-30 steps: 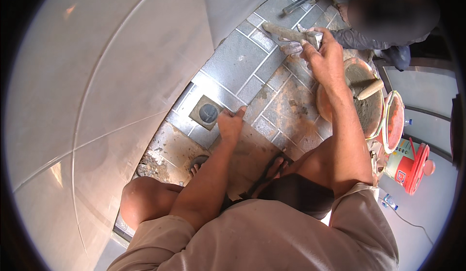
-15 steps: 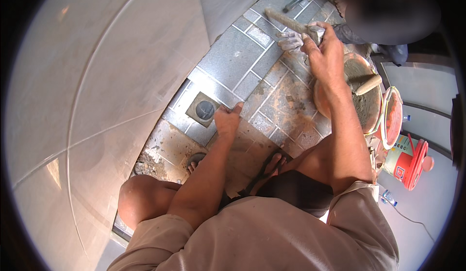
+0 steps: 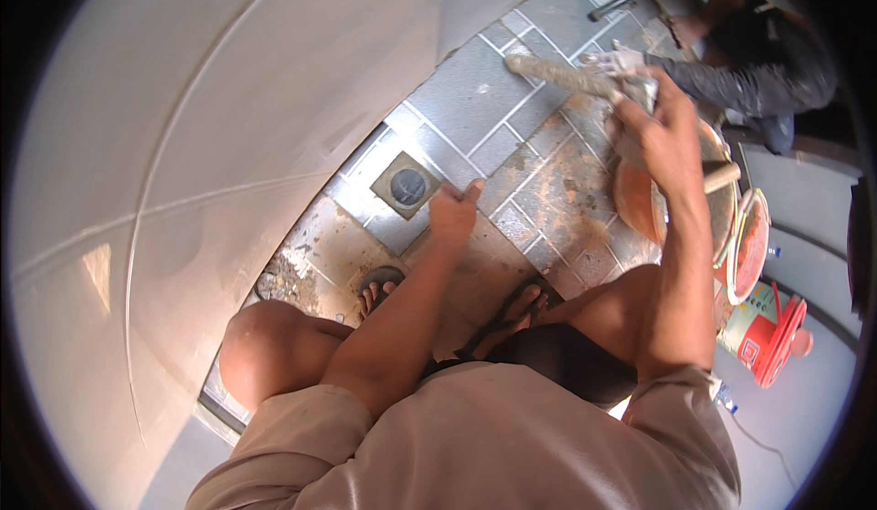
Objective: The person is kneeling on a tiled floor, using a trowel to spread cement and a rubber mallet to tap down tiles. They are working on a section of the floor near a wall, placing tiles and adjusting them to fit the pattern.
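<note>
My right hand (image 3: 660, 122), blurred, is closed round the metal end of a long, cement-caked tool (image 3: 566, 77), whose grey shaft points up and left over the grey tiles. My left hand (image 3: 452, 208) rests low at a tile edge, fingers curled; anything inside them is hidden. Just left of it a square drain plate (image 3: 384, 187) with a round dark centre (image 3: 407, 185) is set among the pale-grouted tiles (image 3: 461, 103).
A co-worker (image 3: 776, 80) at top right has a gloved hand near my tool and another on an orange-handled tool (image 3: 621, 3). Right: mortar tub (image 3: 639, 204) with wooden handle, red bucket (image 3: 747, 245), red-lidded container (image 3: 772, 336), bottle. Left: curved wall (image 3: 183, 190).
My right hand and its tool have moved right and slightly down. My left hand sits farther right and higher in the picture, as do the drain and tiles. The co-worker shows farther right.
</note>
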`<state>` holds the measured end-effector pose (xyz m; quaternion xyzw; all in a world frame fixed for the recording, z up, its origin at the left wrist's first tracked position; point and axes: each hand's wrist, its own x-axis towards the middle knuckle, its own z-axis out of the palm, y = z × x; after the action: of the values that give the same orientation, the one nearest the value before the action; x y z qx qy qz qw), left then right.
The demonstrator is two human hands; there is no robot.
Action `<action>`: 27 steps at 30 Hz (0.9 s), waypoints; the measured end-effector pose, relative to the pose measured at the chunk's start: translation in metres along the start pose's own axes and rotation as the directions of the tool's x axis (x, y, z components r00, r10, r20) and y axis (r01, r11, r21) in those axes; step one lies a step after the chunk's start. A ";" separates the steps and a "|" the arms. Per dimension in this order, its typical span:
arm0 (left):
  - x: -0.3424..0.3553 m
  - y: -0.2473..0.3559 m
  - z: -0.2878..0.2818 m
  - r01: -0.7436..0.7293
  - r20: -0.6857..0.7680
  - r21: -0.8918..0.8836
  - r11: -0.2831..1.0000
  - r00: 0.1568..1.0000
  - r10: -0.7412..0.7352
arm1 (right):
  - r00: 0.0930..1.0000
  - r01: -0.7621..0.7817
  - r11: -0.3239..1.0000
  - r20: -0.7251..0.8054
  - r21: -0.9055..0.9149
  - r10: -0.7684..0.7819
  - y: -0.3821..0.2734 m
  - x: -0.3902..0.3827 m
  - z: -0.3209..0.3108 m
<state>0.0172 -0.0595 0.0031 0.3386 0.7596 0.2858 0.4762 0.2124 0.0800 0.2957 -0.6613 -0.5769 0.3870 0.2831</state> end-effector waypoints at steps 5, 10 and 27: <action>-0.008 0.002 0.011 -0.039 -0.042 0.122 0.992 0.998 0.045 | 0.968 -0.049 0.984 0.253 0.174 0.003 0.001 -0.035 0.018; -0.006 0.005 0.016 -0.032 -0.055 0.164 0.986 0.998 0.041 | 0.923 0.063 0.998 0.381 -0.002 -0.058 0.002 -0.065 0.069; 0.017 -0.041 0.049 -0.119 -0.075 -0.209 0.971 0.992 0.106 | 0.883 0.216 0.976 0.426 0.005 -0.198 0.011 -0.064 0.104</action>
<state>0.0464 -0.0654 -0.0556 0.3190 0.7187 0.4026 0.4686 0.1292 0.0081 0.2420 -0.5019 -0.6997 0.4767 0.1766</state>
